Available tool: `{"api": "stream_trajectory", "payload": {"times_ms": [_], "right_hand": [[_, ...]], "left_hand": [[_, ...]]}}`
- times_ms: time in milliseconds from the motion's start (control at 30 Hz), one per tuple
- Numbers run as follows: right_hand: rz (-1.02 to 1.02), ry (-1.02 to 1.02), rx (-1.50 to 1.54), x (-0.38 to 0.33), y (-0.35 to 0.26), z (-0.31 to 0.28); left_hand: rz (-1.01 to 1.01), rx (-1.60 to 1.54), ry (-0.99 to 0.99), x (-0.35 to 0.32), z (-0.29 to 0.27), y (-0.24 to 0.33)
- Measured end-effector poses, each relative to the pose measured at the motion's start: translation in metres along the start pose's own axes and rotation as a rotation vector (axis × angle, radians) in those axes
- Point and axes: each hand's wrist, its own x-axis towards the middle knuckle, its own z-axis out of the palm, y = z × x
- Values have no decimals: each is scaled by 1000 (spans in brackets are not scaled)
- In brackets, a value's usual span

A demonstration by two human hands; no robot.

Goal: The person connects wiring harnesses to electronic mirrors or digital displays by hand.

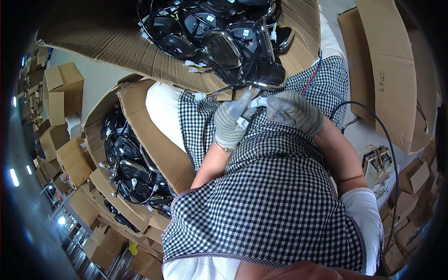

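Head view looks down on a seated person in a checked apron [275, 196], both gloved hands meeting over the lap. The left hand [232, 122] has its grip closed narrow on a small white plug [242, 122], pinched between thumb and forefinger. The right hand [294, 111] holds a second white plug [259, 101], fingers curled round it, just beside the first. The two plugs sit near each other but I cannot tell whether they touch. Thin coloured wires [219, 93] run from them up to a black lamp housing [267, 74] that rests at the near edge of a cardboard tray [107, 46], far from the person, piled with more of the same black housings.

To the left, an open carton [154, 140] holds another heap of black housings [133, 163]. To the right, a black cable [373, 116] loops past a tall cardboard sheet [392, 70], and a small unit with yellow wires [375, 163] lies lower down. Stacks of boxes [63, 88] fill the far left.

For this step, I judge the care lies in lining the plugs square before pressing: hold each by its body, not by the wires, and keep the pinch short so the fingers do not cover the mating faces. The gloves dull the feel, so the eye should check the keying. Slack in the wires matters too; a tug could drag the housing off the tray edge.
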Motion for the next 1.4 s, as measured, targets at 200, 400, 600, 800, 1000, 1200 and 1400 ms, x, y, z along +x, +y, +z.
{"api": "stream_trajectory", "payload": {"times_ms": [200,400,600,800,1000,1200,1400], "right_hand": [[107,-96,546,-3,18,5],[129,-5,254,2,36,13],[186,2,166,-2,29,9],[63,-26,181,3,37,8],[-646,446,-660,28,30,-10],[-530,249,-1185,73,41,-4],[-556,403,-933,56,37,20]], "left_hand": [[293,374,-129,10,-11,13],[292,290,-129,8,-7,13],[111,195,-227,1,3,2],[4,147,-331,1,7,3],[-195,-166,-102,-9,6,-10],[-365,-722,47,-8,12,-6],[-445,-823,209,9,10,2]]}}
